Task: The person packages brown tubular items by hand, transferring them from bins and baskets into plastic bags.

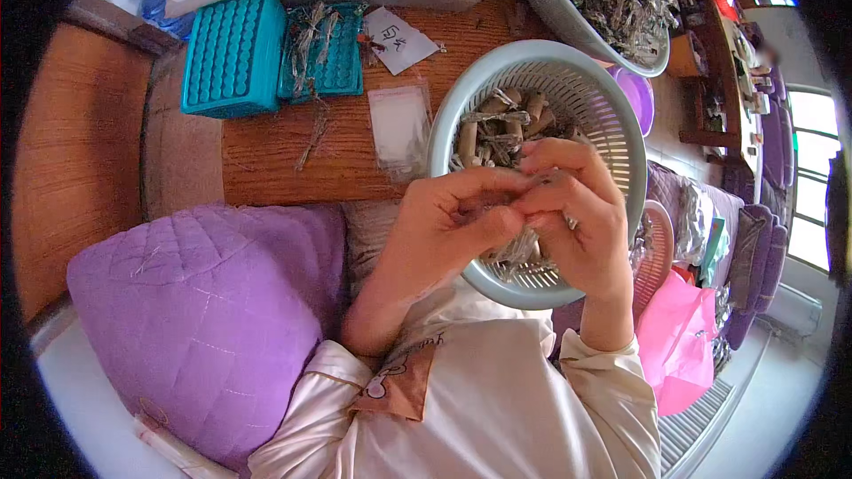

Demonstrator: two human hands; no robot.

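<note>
**Steep View Down**

Through one head-worn fisheye we look down over the shirt [506, 381], the left hand [454, 220] and right hand [581, 213] close before us. We face across the wooden table [262, 155], whose near-left corner lies left of our centre; toward our round rim straight edges bend, and the window [812, 173] at right stands far off.

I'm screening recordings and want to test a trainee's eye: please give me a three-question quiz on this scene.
1. Choose: the left hand and right hand come together over a) the white tub, b) the grey slotted basket, c) the pink plastic.
2. True or false: the white paper lies inside the grey slotted basket.
3. Fill in: the dimpled block left of the white paper is ____ in colour.

Key: 1. b. 2. False; the white paper lies on the wooden table. 3. Teal.
</note>
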